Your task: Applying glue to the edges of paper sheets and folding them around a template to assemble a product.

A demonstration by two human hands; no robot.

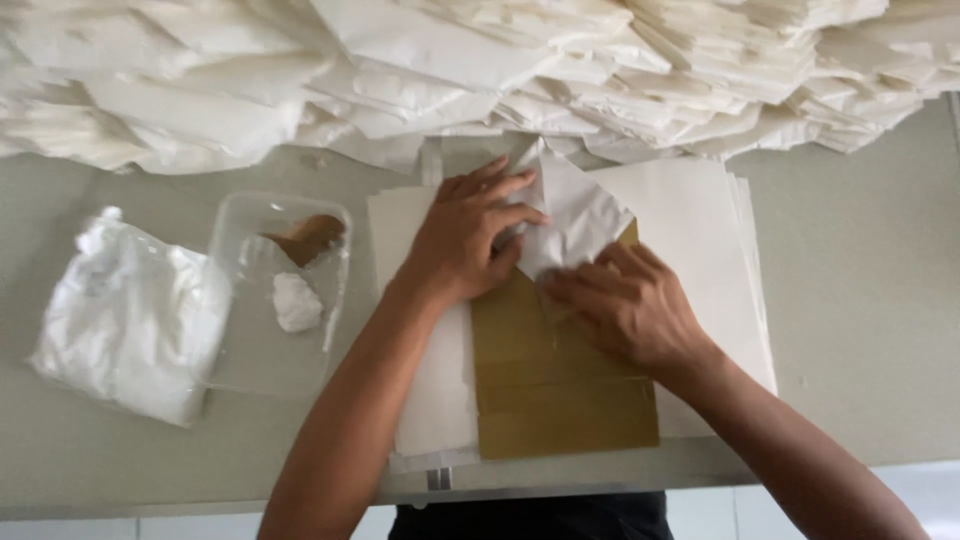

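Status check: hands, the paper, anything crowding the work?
Left hand and right hand both pressing folded white paper onto brown card. Paper heap close behind; clear tray at left.

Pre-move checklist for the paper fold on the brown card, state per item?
1. Left hand flat on the folded white paper sheet: ok.
2. Right hand pressing the sheet's lower edge: ok.
3. Brown cardboard template lying under the fold, on the stack of white sheets: ok.
4. Fold square with the cardboard: cannot tell, hands cover it.
5. Clear plastic tray with white paste lump beside the left hand: ok.
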